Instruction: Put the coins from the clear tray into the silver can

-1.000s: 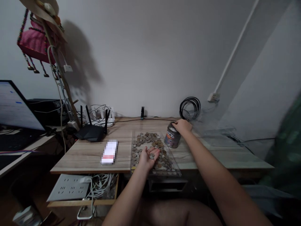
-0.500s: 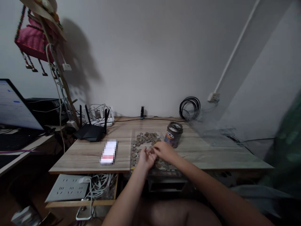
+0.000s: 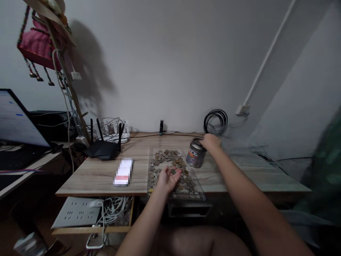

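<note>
My left hand (image 3: 168, 180) is palm up and cupped above a clear plastic tray (image 3: 195, 177), with a dark coin (image 3: 173, 171) resting on it near the fingers. Many loose coins (image 3: 166, 155) are spread over the tray around that hand. To the right stands a dark, can-shaped coin bank (image 3: 196, 154) with a printed label, upright on the desk. My right hand (image 3: 211, 142) is at the rim of the can's top, fingers pinched together and pointing down. Whatever those fingertips hold is hidden.
A phone (image 3: 123, 172) lies left of the tray, with a black router (image 3: 103, 150) behind it. Coiled black cable (image 3: 215, 121) leans on the wall. Clear plastic sheeting (image 3: 245, 147) is at the right. Below the desk, an open drawer holds a power strip (image 3: 77, 213) and white cables.
My right hand has moved from my left palm, up and right, to the top of the can. My left hand has stayed over the tray, its palm now uncovered.
</note>
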A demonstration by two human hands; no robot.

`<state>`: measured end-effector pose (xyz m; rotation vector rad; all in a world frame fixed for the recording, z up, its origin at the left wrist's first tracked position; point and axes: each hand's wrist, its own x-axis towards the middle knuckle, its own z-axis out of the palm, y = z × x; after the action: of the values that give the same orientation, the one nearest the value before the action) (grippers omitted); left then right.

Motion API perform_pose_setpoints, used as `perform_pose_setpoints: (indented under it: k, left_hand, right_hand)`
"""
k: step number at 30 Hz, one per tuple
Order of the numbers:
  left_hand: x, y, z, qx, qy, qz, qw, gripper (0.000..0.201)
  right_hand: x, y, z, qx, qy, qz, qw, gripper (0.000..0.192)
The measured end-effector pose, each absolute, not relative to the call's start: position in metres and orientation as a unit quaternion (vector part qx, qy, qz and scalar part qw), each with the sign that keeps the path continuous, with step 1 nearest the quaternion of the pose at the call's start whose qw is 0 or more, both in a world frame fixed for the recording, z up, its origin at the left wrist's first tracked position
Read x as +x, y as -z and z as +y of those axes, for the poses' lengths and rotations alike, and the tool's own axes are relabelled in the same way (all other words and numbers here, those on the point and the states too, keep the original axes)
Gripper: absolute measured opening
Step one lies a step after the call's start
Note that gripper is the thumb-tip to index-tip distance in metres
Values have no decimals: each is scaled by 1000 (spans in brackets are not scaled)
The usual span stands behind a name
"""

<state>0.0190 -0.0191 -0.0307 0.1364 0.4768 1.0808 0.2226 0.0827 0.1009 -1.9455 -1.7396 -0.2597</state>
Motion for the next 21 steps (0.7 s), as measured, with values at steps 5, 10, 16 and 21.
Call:
perform_pose_setpoints:
  k: [5,10,16,21]
  left_hand:
    - [22,25,-22,88,-517,177,833,44]
    - [23,19,-25,130,-502,121,846,48]
    - [22,19,-35,248,-509,257,783,33]
    - [11,5,-46,589,-454,442,502,29]
  right_hand:
    - [165,-55,12,-503,54,-851,142,25]
    - [140,-14,-21,-431,44,-896,97,25]
    - [194,-73,49,-582,94,-769,246,26]
    - [232,-102,99,-696,111,-674,221,20]
